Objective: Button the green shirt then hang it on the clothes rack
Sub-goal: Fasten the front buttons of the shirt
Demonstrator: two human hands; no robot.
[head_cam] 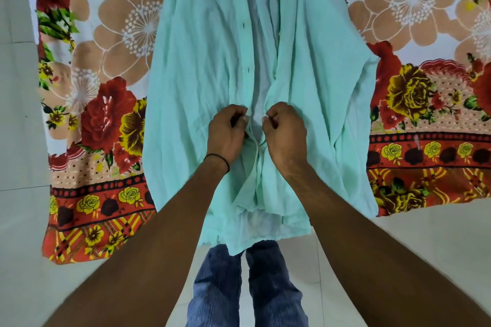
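The thin, crinkled green shirt (199, 61) is hanging open before a flowered cloth (106, 87), the left hand (225, 133) pinching its edge below three slit buttonholes (243, 25), the right hand (285, 133) pinching the opposite edge.

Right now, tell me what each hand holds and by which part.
Both hold the green shirt: the left hand pinches the buttonhole edge, the right hand the facing front edge, low down.

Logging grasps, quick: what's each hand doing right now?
Left hand: pinching the buttonhole edge of the green shirt.
Right hand: pinching its other front edge.
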